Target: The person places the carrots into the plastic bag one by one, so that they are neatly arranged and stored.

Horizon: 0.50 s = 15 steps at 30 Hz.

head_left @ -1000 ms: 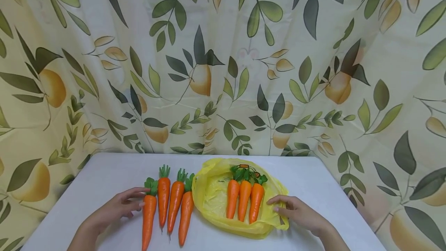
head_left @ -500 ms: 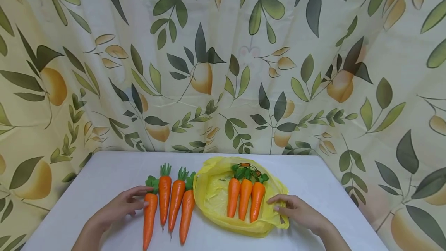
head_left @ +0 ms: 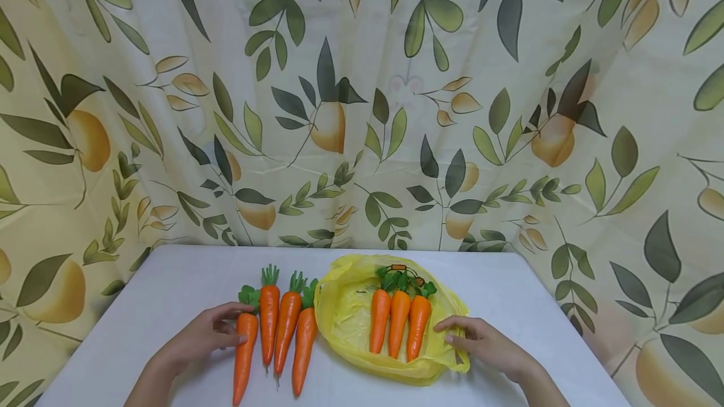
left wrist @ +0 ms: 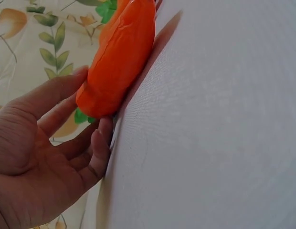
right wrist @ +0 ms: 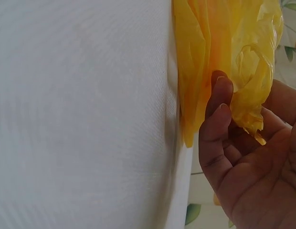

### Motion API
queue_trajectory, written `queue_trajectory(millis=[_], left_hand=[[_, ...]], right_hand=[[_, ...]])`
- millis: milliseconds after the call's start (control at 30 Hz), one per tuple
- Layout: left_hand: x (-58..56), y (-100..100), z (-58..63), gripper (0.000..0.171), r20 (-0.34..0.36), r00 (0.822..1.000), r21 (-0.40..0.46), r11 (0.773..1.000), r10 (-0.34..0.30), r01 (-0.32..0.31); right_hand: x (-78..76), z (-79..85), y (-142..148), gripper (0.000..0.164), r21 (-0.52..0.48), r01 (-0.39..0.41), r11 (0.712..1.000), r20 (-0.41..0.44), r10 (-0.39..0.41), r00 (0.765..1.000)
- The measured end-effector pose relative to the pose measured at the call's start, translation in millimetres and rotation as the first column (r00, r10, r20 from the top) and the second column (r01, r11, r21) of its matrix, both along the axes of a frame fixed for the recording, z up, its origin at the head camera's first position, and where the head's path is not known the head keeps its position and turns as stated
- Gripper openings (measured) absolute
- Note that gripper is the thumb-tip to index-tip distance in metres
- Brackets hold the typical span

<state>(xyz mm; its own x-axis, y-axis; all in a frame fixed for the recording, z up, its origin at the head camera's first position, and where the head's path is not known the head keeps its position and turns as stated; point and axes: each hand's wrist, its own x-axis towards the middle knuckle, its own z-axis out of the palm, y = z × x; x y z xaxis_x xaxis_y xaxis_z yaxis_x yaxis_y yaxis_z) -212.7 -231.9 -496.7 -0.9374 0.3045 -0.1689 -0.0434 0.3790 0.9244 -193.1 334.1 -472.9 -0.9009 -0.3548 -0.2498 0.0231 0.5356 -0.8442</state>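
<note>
Four-fingered contact aside, my left hand (head_left: 206,335) has its thumb and fingers around the top end of the leftmost carrot (head_left: 244,357), close below its green leaves. In the left wrist view the thumb lies along one side of that carrot (left wrist: 121,57), with curled fingers on the other. Several more carrots (head_left: 287,328) lie side by side just to its right. A yellow plastic bag (head_left: 345,325) is spread beside them, its rim rolled open, and three carrots (head_left: 399,322) rest in it. My right hand (head_left: 486,341) pinches the bag's right edge near a handle loop.
All of this lies on a white-covered table (head_left: 186,269). Behind it hangs a curtain (head_left: 362,112) printed with leaves and fruit. A dark tie with an orange tag (head_left: 398,267) shows at the leaves of the carrots in the bag.
My left hand has shifted slightly right, and its thumb now overlaps the leftmost carrot. The right hand and the bag stay put; the head view has tilted slightly.
</note>
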Motion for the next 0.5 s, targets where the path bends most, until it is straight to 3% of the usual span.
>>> queue_trajectory(millis=[500], left_hand=[[-0.6,1.1,-0.8,0.06,-0.017,1.0,-0.063,0.998,0.02,-0.021]], right_hand=[[1.3,-0.7,-0.9,0.029,0.0,-0.007,1.0,-0.004,0.007,1.0]])
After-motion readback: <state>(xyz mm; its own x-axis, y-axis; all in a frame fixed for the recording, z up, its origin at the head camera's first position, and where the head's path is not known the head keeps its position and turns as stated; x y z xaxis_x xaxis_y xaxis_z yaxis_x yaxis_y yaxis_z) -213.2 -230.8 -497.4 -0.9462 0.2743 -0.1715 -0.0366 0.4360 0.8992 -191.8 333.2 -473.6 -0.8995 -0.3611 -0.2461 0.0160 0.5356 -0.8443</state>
